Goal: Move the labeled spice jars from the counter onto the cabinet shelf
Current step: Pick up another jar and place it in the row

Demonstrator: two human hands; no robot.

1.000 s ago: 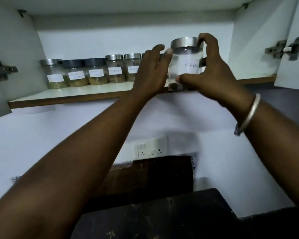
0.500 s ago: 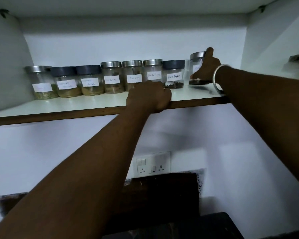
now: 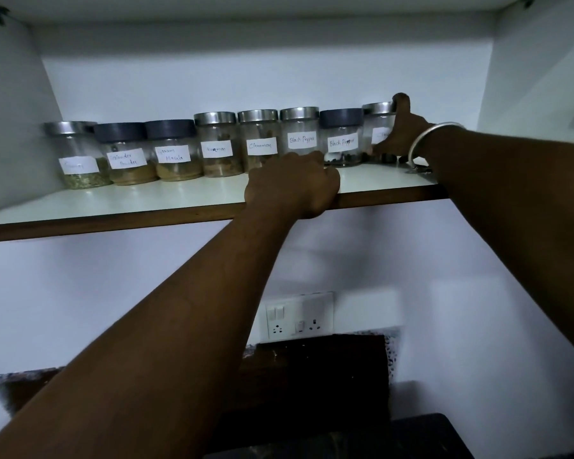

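Observation:
Several labeled glass spice jars stand in a row at the back of the white cabinet shelf (image 3: 146,202). The rightmost jar (image 3: 376,122), with a silver lid, stands on the shelf at the row's right end. My right hand (image 3: 401,134) is wrapped around it, thumb over the lid, hiding most of its label. To its left is a dark-lidded Black Pepper jar (image 3: 341,137). My left hand (image 3: 294,185) rests closed over the shelf's front edge, below the other Black Pepper jar (image 3: 300,134), holding no jar.
Cabinet side walls close the shelf at left (image 3: 10,127) and right (image 3: 537,94). Below the shelf, a white wall carries a switch and socket plate (image 3: 299,316). A dark backsplash and dark counter (image 3: 345,435) lie at the bottom.
One second ago both hands held the jar up in front of the shelf. My right hand has since set it down at the row's right end; my left hand dropped to the shelf edge.

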